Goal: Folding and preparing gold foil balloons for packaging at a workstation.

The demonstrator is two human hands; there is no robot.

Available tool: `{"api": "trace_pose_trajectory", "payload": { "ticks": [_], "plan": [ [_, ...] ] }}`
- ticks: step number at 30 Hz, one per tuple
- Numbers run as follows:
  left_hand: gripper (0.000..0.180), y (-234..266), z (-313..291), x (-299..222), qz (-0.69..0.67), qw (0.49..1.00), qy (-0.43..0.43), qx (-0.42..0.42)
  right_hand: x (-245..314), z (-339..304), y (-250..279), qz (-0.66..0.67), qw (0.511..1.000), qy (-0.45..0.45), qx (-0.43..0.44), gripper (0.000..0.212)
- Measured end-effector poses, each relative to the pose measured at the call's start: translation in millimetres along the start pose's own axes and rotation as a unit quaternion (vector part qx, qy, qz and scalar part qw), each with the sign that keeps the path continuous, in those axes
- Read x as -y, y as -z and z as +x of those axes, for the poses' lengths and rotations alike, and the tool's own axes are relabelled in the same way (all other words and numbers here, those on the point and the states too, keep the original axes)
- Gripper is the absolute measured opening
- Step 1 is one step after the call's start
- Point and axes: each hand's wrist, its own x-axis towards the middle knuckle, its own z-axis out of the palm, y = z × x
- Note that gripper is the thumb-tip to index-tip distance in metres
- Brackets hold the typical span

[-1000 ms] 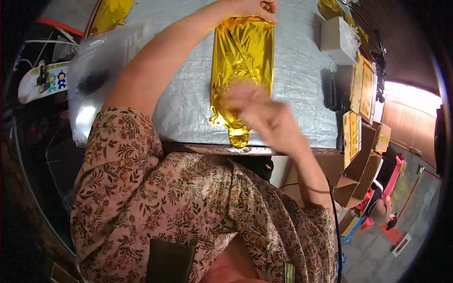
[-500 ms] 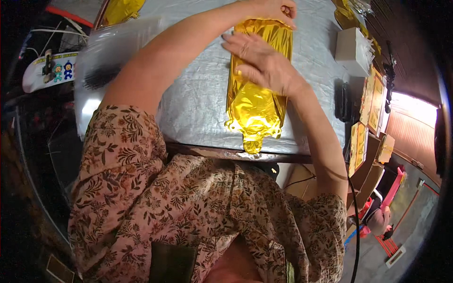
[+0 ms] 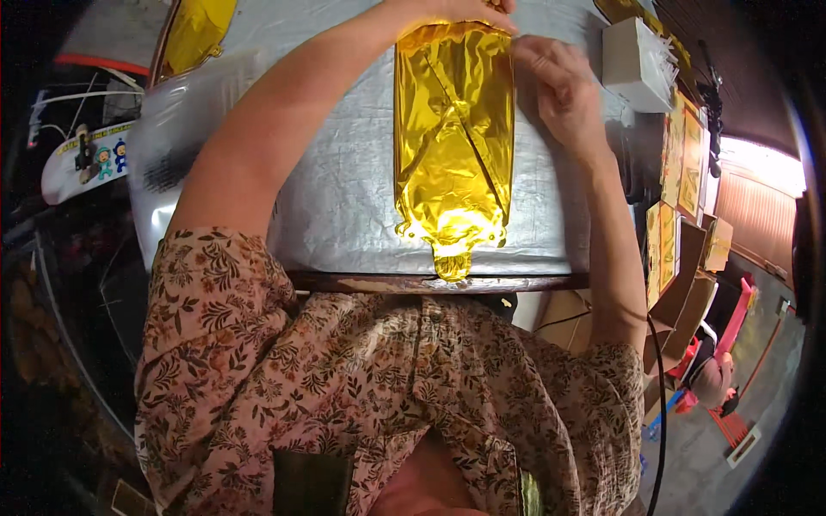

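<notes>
A folded gold foil balloon (image 3: 452,129) lies flat on the silvery sheet (image 3: 344,189), its narrow tab and small holed tabs toward me. A dark diagonal line crosses its upper face; I cannot tell if it is a crease or a gap. My left hand (image 3: 473,11) is closed at the balloon's far edge, thumb along the foil, partly cut off by the picture's top. Beside the balloon's far right edge, my right hand (image 3: 561,86) has its fingers curled, slightly blurred. Its fingertips come up to the foil edge, and what they pinch, if anything, is hidden.
Clear plastic bags (image 3: 194,129) lie at the table's left, with another gold foil piece (image 3: 200,34) beyond. A white box (image 3: 632,64) holding clear plastic stands at the far right. Cardboard boxes (image 3: 688,258) are right of the table. The table's near edge (image 3: 361,282) touches my shirt's front.
My right hand has moved off the balloon's face to its right edge, its fingers now curled. The balloon's front looks wider and flatter. My left hand has shifted slightly left and away.
</notes>
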Motion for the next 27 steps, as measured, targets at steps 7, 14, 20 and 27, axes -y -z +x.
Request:
{"api": "trace_pose_trajectory", "payload": {
  "ticks": [7,14,20,27],
  "plan": [
    [0.029,5,-2,-6,-0.015,1.0,0.013,0.004,-10,-17,-6,-0.075,0.992,0.091,0.036,0.038],
    [0.03,22,3,-18,0.009,0.999,0.03,0.031,-1,-22,-1,-0.137,0.983,0.102,0.069,0.04],
    [0.033,81,-19,-51,0.022,0.997,0.073,-0.02,-2,-23,1,-0.153,0.98,0.1,0.078,0.041],
    [0.023,92,-156,-107,0.229,0.97,0.071,0.036,-4,-28,-2,-0.135,0.984,0.093,0.072,0.041]
  ]
}}
